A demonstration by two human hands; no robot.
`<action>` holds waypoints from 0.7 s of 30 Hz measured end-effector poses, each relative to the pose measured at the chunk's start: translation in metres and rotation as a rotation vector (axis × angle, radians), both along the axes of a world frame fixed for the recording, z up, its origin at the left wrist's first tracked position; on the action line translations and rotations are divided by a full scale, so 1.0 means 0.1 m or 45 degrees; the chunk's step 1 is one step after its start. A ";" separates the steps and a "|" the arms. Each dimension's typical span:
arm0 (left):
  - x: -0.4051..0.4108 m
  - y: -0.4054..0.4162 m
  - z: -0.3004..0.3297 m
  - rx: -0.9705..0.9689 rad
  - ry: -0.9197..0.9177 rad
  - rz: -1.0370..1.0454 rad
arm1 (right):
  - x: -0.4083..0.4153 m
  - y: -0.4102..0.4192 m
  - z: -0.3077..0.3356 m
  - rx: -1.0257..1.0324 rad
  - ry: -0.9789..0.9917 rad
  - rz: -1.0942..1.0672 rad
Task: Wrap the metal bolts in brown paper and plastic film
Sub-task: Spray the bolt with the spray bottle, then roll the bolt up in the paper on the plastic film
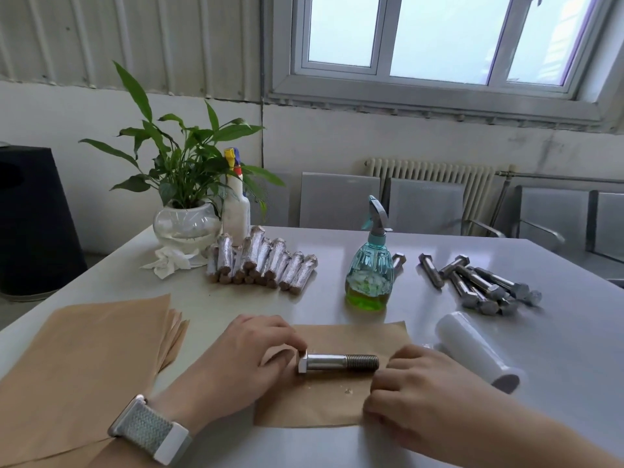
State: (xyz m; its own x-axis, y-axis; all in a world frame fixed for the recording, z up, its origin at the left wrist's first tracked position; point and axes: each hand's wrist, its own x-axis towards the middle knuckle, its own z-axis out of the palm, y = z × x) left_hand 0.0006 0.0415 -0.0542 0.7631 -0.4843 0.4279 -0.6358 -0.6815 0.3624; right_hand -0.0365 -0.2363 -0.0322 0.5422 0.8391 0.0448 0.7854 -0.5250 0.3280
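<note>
One hex bolt (337, 362) lies on its side on a brown paper sheet (351, 336) at lower centre of the frame, head to the left, threaded end to the right. Left hand (250, 349) sits at the bolt head, fingers curled, fingertips pinching the head. Right hand (415, 386) is at the sheet's right edge just beside the threaded tip, fingers curled down onto the paper; cannot tell if its grip actually holds the paper edge. Grey woven watch band (148, 430) on the left wrist.

Stack of brown paper sheets (84, 359) at lower left on the white bench (557, 417). Roll of plastic film (476, 349) lies at right, near the right hand. Pile of bare bolts (479, 285) at middle right, beyond the roll. Pile of wrapped bolts (260, 265), shiny film over brown paper ends, at centre left. Teal spray bottle (369, 265) with green liquid stands between the two piles, one more bolt partly hidden behind it. White spray bottle (236, 204) and potted plant (182, 184) in a glass bowl stand behind the wrapped pile, crumpled tissue (169, 261) beside the bowl. Radiator (432, 184) and window (439, 38) along the back wall.
</note>
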 end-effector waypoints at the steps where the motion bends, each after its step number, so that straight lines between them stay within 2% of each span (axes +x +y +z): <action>1: 0.00 0.01 0.00 -0.001 0.008 -0.007 | 0.01 0.01 0.01 -0.001 -0.022 -0.009; 6: -0.01 0.01 0.02 -0.006 0.047 -0.023 | -0.01 0.10 0.05 0.137 -0.103 -0.126; 12: -0.01 0.03 0.04 -0.011 0.112 -0.033 | 0.14 0.20 0.04 0.285 0.001 -0.329; 16: -0.02 -0.01 0.07 0.090 0.064 0.061 | 0.35 0.26 0.14 0.433 0.073 -0.527; 21: -0.06 -0.18 0.05 0.207 -0.114 0.196 | 0.47 0.34 0.12 0.490 0.119 -0.588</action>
State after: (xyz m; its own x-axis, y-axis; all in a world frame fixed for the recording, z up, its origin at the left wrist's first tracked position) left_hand -0.0055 0.0236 -0.0487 0.7957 -0.4329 0.4236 -0.5444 -0.8177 0.1869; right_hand 0.0108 -0.2025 -0.0197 0.8624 0.4495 0.2326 0.4648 -0.8853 -0.0123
